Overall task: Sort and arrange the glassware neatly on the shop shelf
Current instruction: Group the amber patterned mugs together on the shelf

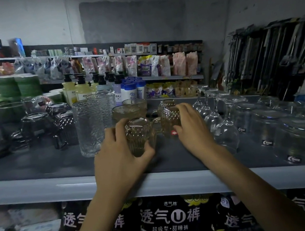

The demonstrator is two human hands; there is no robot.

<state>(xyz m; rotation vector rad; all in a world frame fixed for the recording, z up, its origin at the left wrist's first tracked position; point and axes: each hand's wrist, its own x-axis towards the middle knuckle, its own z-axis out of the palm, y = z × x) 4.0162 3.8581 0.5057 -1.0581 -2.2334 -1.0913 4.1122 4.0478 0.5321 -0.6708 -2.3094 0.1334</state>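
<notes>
Both hands are up on the grey shelf (37, 166) on my feed, each on a mug. My left hand (122, 155) grips the amber ribbed mug (140, 136), which is upside down near the front middle of the shelf. The fingers curl over its left side and top, and the thumb hooks round the lower rim. I cannot tell whether this mug sits on the shelf or hangs just above it. My right hand (190, 127) holds the second amber mug (167, 117) just beside the first and a little behind it. Its fingers curl over the top and far side, and the thumb presses low on the front by a red sticker (173, 132). The two handles point towards each other in the gap between the mugs; I can't tell whether they touch.

It is crowded here. A tall clear tumbler (88, 128) stands just left of my left hand, close against the fingers, with a second tumbler (104, 106) behind it. Two upright amber cups (126, 112) sit straight behind the mugs. Further left is a cluster of smoky dark glasses (64, 127), upside down. On the right, inverted wine glasses (226, 134) stand hard by my right wrist, with labelled clear glass jars (297, 134) beyond them. Pump bottles (70, 91) line the back. Black packs (169, 216) with white lettering fill the space under the shelf.
</notes>
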